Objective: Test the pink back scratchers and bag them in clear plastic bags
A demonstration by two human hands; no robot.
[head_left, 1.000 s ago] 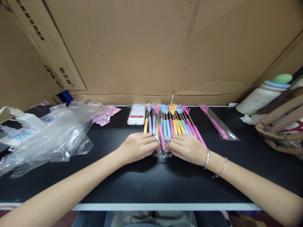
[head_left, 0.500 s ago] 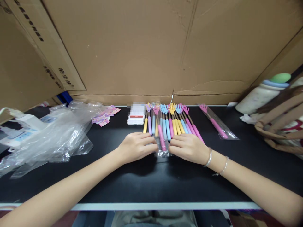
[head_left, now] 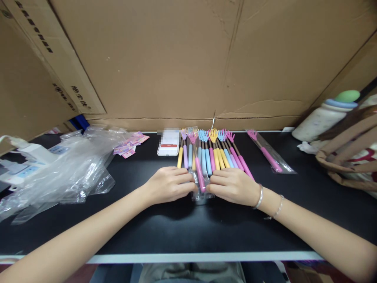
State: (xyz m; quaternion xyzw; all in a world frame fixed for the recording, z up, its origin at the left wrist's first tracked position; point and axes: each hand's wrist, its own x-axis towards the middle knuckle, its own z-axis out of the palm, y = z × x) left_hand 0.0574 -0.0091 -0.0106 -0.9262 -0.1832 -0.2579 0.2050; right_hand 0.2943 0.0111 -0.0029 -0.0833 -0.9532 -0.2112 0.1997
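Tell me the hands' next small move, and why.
Probably pinch the near end of the sleeve flat: the pink scratcher between the left hand and right hand appears to lie inside it, the sleeve sticks out past the scratcher's near tip, and both hands' fingers are close to that end.

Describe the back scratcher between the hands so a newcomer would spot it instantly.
On the black table, a row of colourful back scratchers lies near the cardboard wall. Over that row, between the left hand and right hand, is a pink back scratcher. Its clear plastic sleeve sets it apart from its unwrapped neighbours.
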